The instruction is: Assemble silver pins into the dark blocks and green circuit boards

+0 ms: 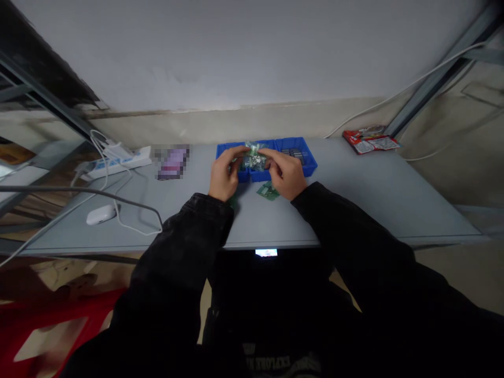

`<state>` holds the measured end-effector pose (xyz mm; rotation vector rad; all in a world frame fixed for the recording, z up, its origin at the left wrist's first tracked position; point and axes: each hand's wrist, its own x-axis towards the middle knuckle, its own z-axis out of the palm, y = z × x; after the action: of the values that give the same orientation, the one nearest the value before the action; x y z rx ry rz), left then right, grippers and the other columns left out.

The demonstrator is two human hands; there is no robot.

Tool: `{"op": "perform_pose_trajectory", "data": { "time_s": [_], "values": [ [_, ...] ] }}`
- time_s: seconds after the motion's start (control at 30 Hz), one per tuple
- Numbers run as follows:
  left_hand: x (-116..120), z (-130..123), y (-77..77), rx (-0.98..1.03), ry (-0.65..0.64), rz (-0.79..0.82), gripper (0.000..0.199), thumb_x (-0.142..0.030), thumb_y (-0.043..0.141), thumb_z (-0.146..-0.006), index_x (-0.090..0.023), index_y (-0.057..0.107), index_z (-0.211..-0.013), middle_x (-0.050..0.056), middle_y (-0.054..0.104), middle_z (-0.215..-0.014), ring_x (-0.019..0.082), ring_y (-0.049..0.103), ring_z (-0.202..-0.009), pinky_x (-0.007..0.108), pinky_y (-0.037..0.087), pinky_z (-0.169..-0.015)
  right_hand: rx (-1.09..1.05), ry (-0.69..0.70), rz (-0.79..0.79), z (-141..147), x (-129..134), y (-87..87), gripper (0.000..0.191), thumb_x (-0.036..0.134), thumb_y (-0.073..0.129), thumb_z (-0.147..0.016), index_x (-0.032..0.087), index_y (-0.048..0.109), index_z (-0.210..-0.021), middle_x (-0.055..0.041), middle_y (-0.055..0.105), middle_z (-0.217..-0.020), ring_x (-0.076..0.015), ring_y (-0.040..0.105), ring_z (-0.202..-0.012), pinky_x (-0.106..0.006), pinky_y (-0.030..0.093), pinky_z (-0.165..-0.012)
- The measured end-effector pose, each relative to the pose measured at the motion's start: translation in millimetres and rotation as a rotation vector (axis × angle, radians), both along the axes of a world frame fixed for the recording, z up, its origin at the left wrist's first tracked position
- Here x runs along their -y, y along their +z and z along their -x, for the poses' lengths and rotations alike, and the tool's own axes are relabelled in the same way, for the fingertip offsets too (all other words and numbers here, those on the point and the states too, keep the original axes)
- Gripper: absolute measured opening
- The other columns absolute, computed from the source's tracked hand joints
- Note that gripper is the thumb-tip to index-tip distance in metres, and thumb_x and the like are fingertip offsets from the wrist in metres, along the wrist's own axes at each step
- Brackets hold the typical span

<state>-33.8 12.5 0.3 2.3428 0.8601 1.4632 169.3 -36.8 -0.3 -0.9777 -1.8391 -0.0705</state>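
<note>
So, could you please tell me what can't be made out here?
All in the head view:
Contents of the crinkled clear plastic bag: blurred, partly behind the left hand and right hand.
Contents of the left blue plastic bin: mostly hidden by hand and bag.
Flat purple item: pixelated.
Glossy red packet's print: too small.

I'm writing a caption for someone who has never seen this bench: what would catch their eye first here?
Probably the bright blue bins at the back of the grey tabletop, with the left hand and right hand holding a shiny, crinkled clear packet over them. Next, perhaps, the red packet at the back right, and the white power strip with its cables at the back left.
</note>
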Motion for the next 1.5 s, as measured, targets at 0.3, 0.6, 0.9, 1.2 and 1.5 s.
{"op": "perform_pose_trajectory", "data": {
  "time_s": [0.3,0.6,0.9,1.2,1.5],
  "values": [
    [1.7,0.3,4.4,-0.047,0.037,-0.126,0.016,-0.034,0.066,-0.097,-0.028,0.078,-0.105,0.003,0.074,-0.099,0.021,0.064,-0.094,0.039,0.051,-0.091,-0.006,-0.044,0.019,2.2,-4.1,-4.9,0.019,0.033,0.059,-0.1,0.018,0.069,-0.104,-0.0044,0.07,-0.084,-0.0194,0.065,-0.08,-0.034,0.052,-0.08],
    [0.7,-1.8,3.7,-0.098,0.035,-0.124,0.023,-0.042,0.068,-0.095,-0.022,0.074,-0.084,0.004,0.067,-0.095,0.023,0.06,-0.094,0.041,0.05,-0.09,0.057,0.002,-0.043,-0.5,-7.2,-1.6,0.02,0.03,0.051,-0.104,0.021,0.067,-0.097,-0.0068,0.064,-0.097,-0.0236,0.06,-0.095,-0.041,0.051,-0.087],
    [4.5,-2.8,5.4,-0.133,-0.06,-0.084,0.015,-0.031,0.064,-0.096,-0.021,0.074,-0.089,0.006,0.072,-0.096,0.023,0.063,-0.092,0.041,0.052,-0.087,0.071,0.072,-0.014,1.4,-4.9,-1.3,0.01,0.025,0.056,-0.1,0.019,0.063,-0.102,-0.0063,0.067,-0.093,-0.022,0.061,-0.089,-0.038,0.049,-0.086],
    [2.0,-5.5,-2.0,0.086,0.015,0.157,0.027,-0.04,0.079,-0.086,-0.022,0.07,-0.103,0.0,0.07,-0.081,0.016,0.064,-0.072,0.031,0.052,-0.069,-0.174,0.066,0.154,5.5,-4.2,-2.8,0.03,0.027,0.06,-0.097,0.022,0.053,-0.126,0.0053,0.058,-0.071,-0.0138,0.05,-0.059,-0.031,0.047,-0.067],
    [-6.7,7.4,7.8,0.162,0.184,0.065,0.03,-0.039,0.064,-0.097,-0.027,0.052,-0.122,-0.001,0.066,-0.084,0.015,0.062,-0.073,0.031,0.051,-0.068,-0.197,-0.03,0.086,3.3,-3.6,-0.9,0.03,0.032,0.049,-0.104,0.022,0.047,-0.132,0.0015,0.065,-0.082,-0.0131,0.053,-0.06,-0.029,0.045,-0.063]
  ]
}}
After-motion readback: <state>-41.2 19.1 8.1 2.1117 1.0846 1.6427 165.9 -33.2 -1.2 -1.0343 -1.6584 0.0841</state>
